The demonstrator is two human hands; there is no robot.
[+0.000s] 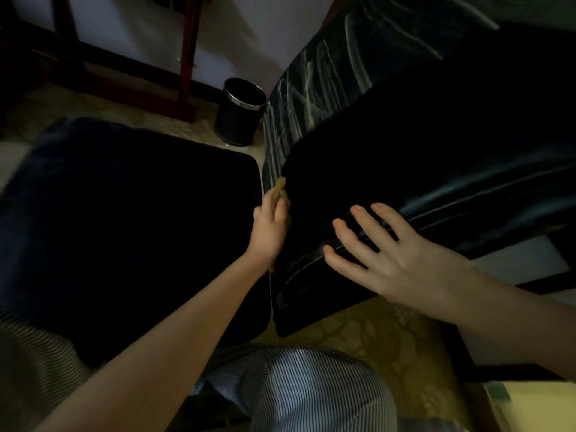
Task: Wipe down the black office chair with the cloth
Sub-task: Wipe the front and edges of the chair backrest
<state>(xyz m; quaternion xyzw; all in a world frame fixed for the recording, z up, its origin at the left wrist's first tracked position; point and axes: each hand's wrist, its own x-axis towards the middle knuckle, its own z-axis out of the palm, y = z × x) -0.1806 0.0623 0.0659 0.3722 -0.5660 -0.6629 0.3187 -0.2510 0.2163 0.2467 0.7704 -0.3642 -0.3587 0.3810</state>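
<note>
The black office chair (436, 157) filled the right half of the view. Its glossy padded body had its long axis running from about 7 o'clock, near the person's knee, up toward 1 o'clock. Its left flank (314, 88), facing 11 o'clock, carried pale dusty streaks, so that side probably had wiping left to do.

A second dark padded block (124, 229) lay to the left at 9 o'clock, with only a narrow gap between it and the chair. I could not tell whether it belonged to the same chair. A black bin (240, 113) stood on the floor at 12 o'clock, just beyond the top of that gap.

The right hand (383, 260) lay on top of the chair's padding, fingers spread and pointing to 11 o'clock, apparently steadying it. The left hand (269, 227) was at the chair's left edge, in the mouth of the gap, with its fingers curled round the cloth (279, 189).

Only a small yellowish tuft of cloth showed past the fingertips, touching the chair's edge. The streaked flank lay straight ahead of it at 12 o'clock, so the left hand was the nearer one. The next stroke would likely run along that edge.
</note>
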